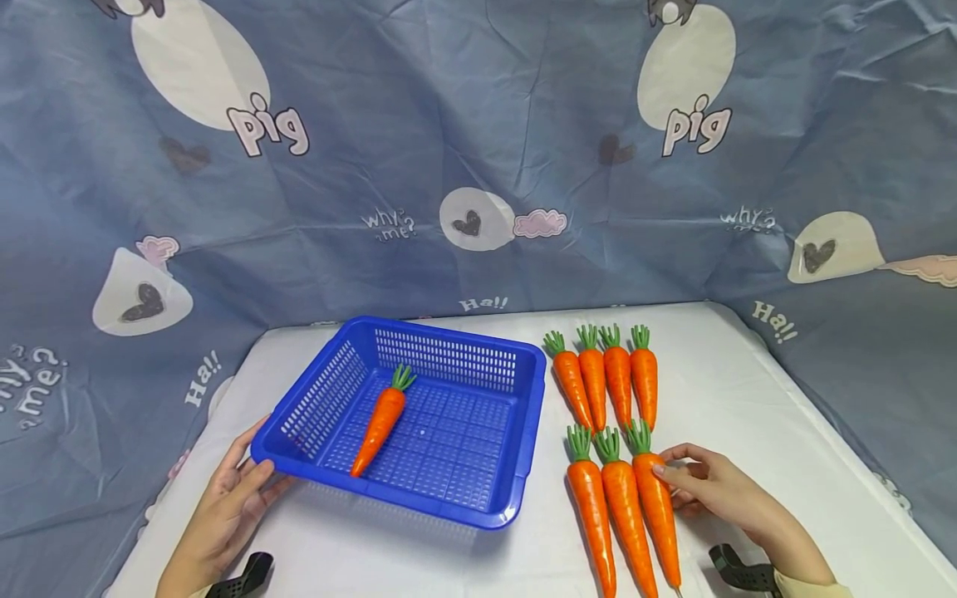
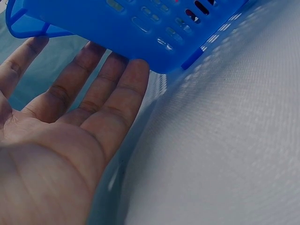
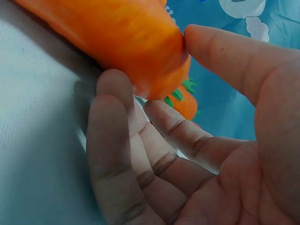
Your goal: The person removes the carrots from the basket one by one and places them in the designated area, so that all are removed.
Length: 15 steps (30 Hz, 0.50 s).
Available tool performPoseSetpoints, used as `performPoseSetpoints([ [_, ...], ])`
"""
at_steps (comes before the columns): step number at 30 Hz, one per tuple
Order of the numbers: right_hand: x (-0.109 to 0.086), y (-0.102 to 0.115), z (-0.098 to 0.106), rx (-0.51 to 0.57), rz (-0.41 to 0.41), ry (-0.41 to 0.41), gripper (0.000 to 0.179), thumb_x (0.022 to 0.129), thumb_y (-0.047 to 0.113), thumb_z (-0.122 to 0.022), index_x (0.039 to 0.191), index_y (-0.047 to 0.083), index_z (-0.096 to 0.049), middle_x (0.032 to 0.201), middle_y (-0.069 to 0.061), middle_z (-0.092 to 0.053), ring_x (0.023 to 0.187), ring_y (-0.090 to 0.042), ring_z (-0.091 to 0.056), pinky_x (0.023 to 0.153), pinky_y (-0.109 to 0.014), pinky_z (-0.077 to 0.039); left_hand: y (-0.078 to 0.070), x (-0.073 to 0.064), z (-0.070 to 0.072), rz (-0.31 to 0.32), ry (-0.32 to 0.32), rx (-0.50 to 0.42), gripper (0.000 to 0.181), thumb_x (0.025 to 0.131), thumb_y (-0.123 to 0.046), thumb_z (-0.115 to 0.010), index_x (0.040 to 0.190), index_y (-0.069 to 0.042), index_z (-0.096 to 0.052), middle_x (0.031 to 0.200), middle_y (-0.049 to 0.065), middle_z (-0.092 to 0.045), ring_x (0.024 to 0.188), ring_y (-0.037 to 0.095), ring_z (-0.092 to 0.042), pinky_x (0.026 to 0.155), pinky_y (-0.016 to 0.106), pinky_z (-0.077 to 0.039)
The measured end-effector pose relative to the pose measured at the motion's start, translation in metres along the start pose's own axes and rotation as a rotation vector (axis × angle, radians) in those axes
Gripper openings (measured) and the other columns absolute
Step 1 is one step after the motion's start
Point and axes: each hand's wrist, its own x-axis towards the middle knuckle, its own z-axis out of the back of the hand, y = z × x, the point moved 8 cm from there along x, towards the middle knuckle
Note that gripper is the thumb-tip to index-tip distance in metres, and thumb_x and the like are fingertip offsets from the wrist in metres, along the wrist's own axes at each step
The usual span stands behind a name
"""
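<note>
My left hand [image 1: 232, 498] holds the near left corner of a blue plastic basket [image 1: 389, 492], thumb at the front rim and fingers along the left side. In the left wrist view the fingertips [image 2: 138, 68] touch the basket's outer wall [image 2: 136, 23]. One orange carrot [image 1: 383, 422] with a green top lies slanted inside the basket. On the right, my right hand [image 1: 714, 486] pinches the upper end of the rightmost near carrot [image 1: 658, 507]. Its thumb presses on that carrot [image 3: 126, 42] in the right wrist view, with the other fingers curled at the underside.
Beside the held carrot lie two more near carrots, a middle one [image 1: 628, 515] and a left one [image 1: 591, 507]. Behind them is a row of several carrots [image 1: 617, 382], green tops pointing away. A white cloth [image 1: 748, 399] covers the table, with a blue printed curtain [image 1: 478, 100] behind.
</note>
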Motion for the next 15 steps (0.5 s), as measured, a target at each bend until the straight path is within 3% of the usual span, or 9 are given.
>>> performPoseSetpoints([
  [6,-0.003,0.003,0.006,0.022,0.026,0.008,0.056,0.109,0.035,-0.063,0.140,-0.010,-0.050,0.099,-0.007,-0.076,0.086,-0.018,-0.076,0.074,-0.033,-0.065,0.000,0.000,0.001,0.012,-0.014,0.005,0.057,0.114,0.000,-0.042,0.162,-0.030,-0.040,0.143,-0.011,-0.068,0.125,0.010,-0.072,0.099,0.030,-0.064],
  [15,-0.005,0.021,0.018,-0.026,0.020,-0.091,0.052,0.109,0.033,-0.065,0.141,-0.005,-0.053,0.100,-0.008,-0.074,0.084,-0.013,-0.070,0.072,-0.030,-0.063,-0.002,-0.001,-0.002,-0.001,0.010,-0.015,0.058,0.114,0.001,-0.041,0.162,-0.030,-0.041,0.143,-0.009,-0.068,0.125,0.010,-0.071,0.101,0.030,-0.063],
])
